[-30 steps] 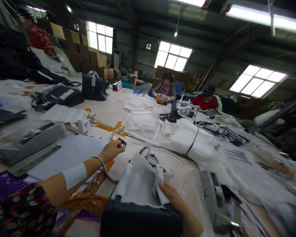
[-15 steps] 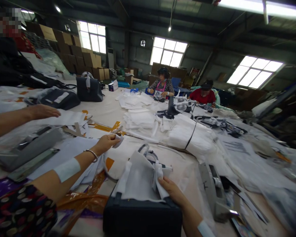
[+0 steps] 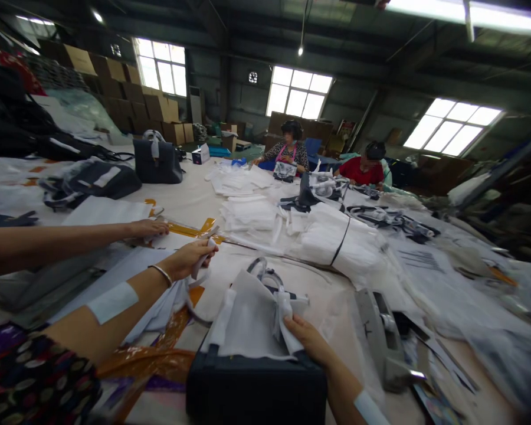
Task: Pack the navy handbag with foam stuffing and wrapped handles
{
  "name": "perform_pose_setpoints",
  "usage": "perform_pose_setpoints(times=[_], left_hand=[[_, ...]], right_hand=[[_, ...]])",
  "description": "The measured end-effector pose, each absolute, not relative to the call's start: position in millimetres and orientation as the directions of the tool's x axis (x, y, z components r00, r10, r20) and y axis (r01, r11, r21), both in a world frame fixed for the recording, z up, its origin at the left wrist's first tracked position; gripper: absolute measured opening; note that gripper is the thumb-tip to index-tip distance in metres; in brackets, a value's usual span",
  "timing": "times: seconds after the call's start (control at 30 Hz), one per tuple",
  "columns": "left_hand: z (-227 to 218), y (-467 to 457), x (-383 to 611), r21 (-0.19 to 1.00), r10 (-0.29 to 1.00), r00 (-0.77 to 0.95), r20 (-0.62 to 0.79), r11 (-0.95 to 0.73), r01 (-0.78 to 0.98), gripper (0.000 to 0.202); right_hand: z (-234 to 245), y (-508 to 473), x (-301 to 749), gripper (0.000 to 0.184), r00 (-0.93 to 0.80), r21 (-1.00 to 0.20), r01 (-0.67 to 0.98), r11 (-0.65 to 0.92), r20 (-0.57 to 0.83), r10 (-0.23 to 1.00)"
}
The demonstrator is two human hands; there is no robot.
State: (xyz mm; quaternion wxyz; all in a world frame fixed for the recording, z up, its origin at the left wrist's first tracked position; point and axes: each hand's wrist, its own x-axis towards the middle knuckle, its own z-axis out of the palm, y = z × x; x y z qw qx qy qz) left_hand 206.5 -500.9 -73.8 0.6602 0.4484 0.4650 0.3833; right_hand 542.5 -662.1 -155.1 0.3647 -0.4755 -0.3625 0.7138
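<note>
The bag (image 3: 256,389) lies crosswise on the near side of both hands, closer to the right hand (image 3: 308,339) pinching its wrap (image 3: 248,321); the left hand (image 3: 190,260) pinches a slip (image 3: 211,242).

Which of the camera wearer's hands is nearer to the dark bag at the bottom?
Right. The right hand holds white wrapping at the dark bag; the left hand is farther away, beyond the bag to the left.
</note>
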Motion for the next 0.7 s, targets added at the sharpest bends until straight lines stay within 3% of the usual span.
perform_pose_setpoints(times=[0.1, 0.2, 0.27, 0.37, 0.43, 0.53, 0.63, 0.7], left_hand=[[-67.9, -515.8, 208.7, 0.823, 0.826, 0.424, -0.371, 0.504, -0.263, 0.019], [-71.8, -532.7, 212.4, 0.686, 0.707, 0.565, -0.425, 0.659, -0.307, 0.024], [-81.8, -543.2, 214.8, 0.663, 0.657, 0.58, -0.482, 0.706, -0.249, 0.026], [-103.9, -556.1, 214.8, 0.718, 0.645, 0.467, -0.605, 0.696, -0.032, 0.027], [-117.9, -562.0, 211.5, 0.755, 0.675, 0.354, -0.647, 0.63, 0.181, 0.03], [-130.4, -565.1, 202.6, 0.749, 0.801, 0.21, -0.561, 0.383, 0.54, 0.06], [-132.7, -561.9, 194.3, 0.556, 0.91, 0.193, -0.367, 0.048, 0.83, 0.065], [-130.8, -559.0, 191.7, 0.403, 0.929, 0.244, -0.278, -0.117, 0.908, 0.06]], right_hand=[[-152.5, -662.4, 541.8, 0.042, -0.281, -0.868, -0.182, -0.463, -0.405, 0.87], [-147.6, -663.6, 539.9, 0.044, -0.251, -0.873, -0.162, -0.461, -0.415, 0.874], [-145.4, -664.3, 538.9, 0.046, -0.235, -0.874, -0.156, -0.46, -0.42, 0.877], [-145.3, -664.8, 538.6, 0.048, -0.24, -0.874, -0.17, -0.456, -0.412, 0.879], [-147.2, -664.9, 539.2, 0.047, -0.244, -0.868, -0.177, -0.464, -0.417, 0.875], [-151.5, -664.3, 541.0, 0.044, -0.25, -0.857, -0.195, -0.477, -0.427, 0.869], [-154.8, -663.4, 542.6, 0.042, -0.257, -0.853, -0.193, -0.484, -0.433, 0.864], [-154.3, -663.2, 542.4, 0.041, -0.257, -0.855, -0.19, -0.483, -0.431, 0.865]])
